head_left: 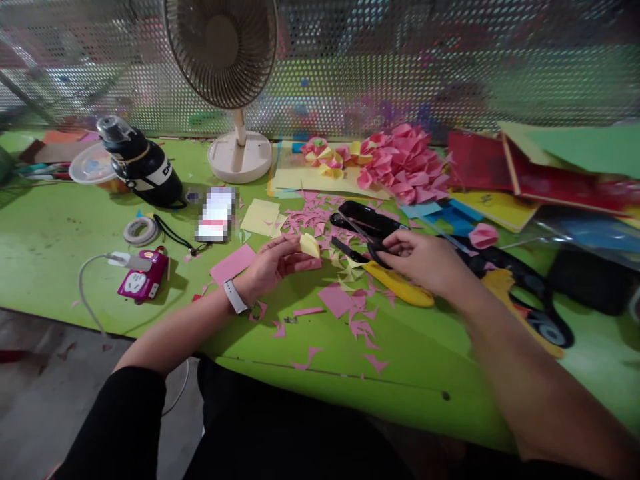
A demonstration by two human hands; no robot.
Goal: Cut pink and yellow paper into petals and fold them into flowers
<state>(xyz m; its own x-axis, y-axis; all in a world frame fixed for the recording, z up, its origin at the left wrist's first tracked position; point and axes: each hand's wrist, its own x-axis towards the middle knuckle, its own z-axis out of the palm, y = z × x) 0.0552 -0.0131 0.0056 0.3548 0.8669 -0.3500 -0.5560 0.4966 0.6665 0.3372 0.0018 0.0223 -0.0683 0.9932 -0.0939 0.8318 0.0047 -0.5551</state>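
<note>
My left hand [277,260] pinches a small folded piece of yellow paper [309,245] between thumb and fingers, above the table. My right hand [417,257] has its fingers closed round the black handle of a pair of scissors [373,250]. The scissors' blades point up and left, across a glossy black object [367,219]. Just below my right hand lies a yellow tool [400,285] with a black end, its kind unclear. Pink paper scraps [313,217] are strewn around both hands. A pink paper square [336,301] lies between my forearms.
A fan [240,157] stands at the back, beside a heap of folded pink paper pieces [405,163]. Leftward are a phone [216,213], a tape roll [141,231], a black bottle [145,167] and a cabled magenta device [144,275]. Large black-handled scissors [545,313] lie right.
</note>
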